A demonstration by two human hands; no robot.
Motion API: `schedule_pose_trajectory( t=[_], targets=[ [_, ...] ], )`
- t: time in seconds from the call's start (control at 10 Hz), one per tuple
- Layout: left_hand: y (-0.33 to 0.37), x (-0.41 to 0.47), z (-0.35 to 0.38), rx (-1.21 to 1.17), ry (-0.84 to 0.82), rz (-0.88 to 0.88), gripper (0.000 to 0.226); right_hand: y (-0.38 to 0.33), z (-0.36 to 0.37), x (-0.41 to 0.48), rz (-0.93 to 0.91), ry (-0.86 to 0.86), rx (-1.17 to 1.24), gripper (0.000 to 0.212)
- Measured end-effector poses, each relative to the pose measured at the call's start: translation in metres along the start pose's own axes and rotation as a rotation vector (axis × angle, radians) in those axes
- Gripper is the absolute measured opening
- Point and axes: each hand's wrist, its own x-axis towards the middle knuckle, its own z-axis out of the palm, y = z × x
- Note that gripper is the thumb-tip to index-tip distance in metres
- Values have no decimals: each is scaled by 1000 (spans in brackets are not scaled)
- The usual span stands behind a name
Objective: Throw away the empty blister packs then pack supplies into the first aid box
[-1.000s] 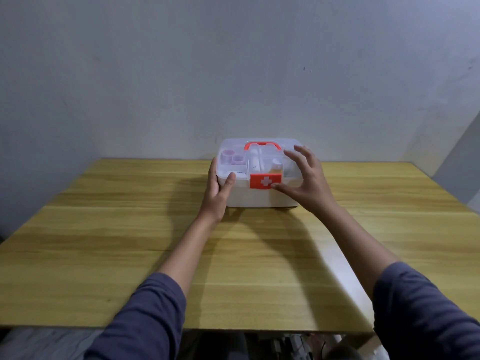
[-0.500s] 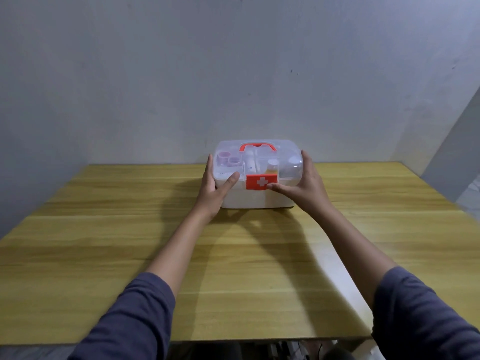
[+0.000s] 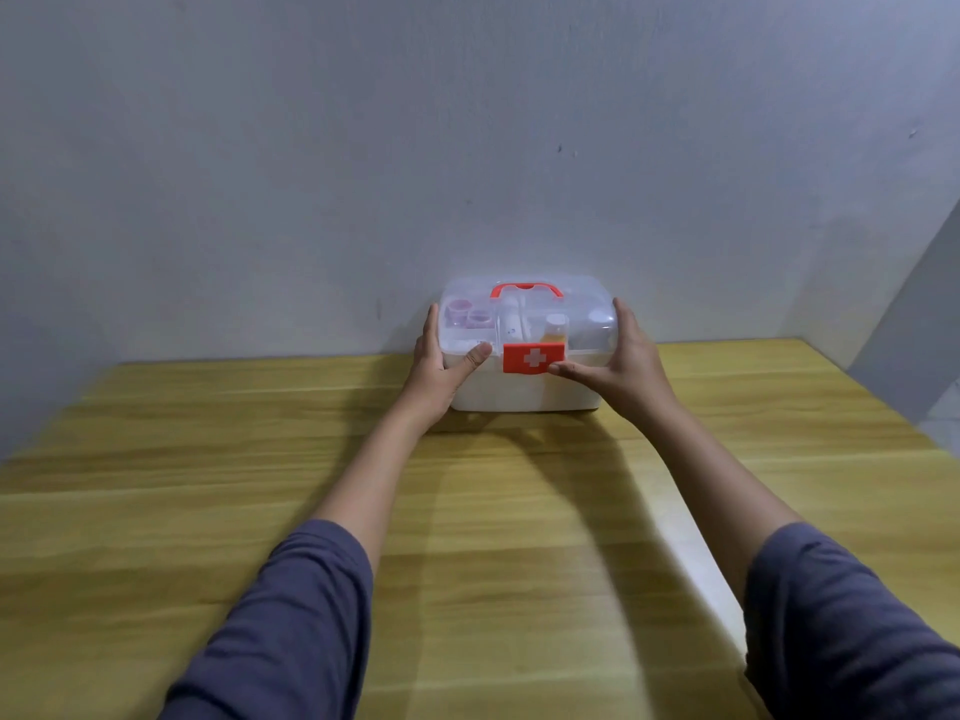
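Note:
The first aid box [image 3: 524, 389] is white with a clear lid, a red handle and a red latch [image 3: 533, 358] bearing a white cross. It stands at the far edge of the wooden table [image 3: 467, 511], close to the wall, with its lid down. Small bottles and jars show through the lid. My left hand [image 3: 441, 368] grips the box's left end, thumb on the front beside the latch. My right hand [image 3: 621, 366] grips the right end, thumb touching the latch's lower right corner. No blister packs are in view.
A grey wall [image 3: 467, 148] rises right behind the box. A second wall or panel [image 3: 914, 330] closes in at the far right corner of the table. Both my forearms stretch across the middle of the table.
My right hand has come down from above the lid to grip the box's right end. The box has slid farther back toward the wall, held between both hands.

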Motion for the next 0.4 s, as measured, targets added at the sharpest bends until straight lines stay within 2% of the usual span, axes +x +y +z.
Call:
schedule_pose_trajectory(
  t=[0.2, 0.3, 0.4],
  targets=[
    [5, 0, 3, 80, -32, -22, 95, -1, -5, 6, 14, -55, -5, 89],
    [14, -7, 6, 99, -18, -91, 102, 10, -1, 4, 88, -80, 74, 81],
    [6, -38, 15, 200, -3, -154, 102, 31, 4, -29, 238, -139, -121, 76]
  ],
)
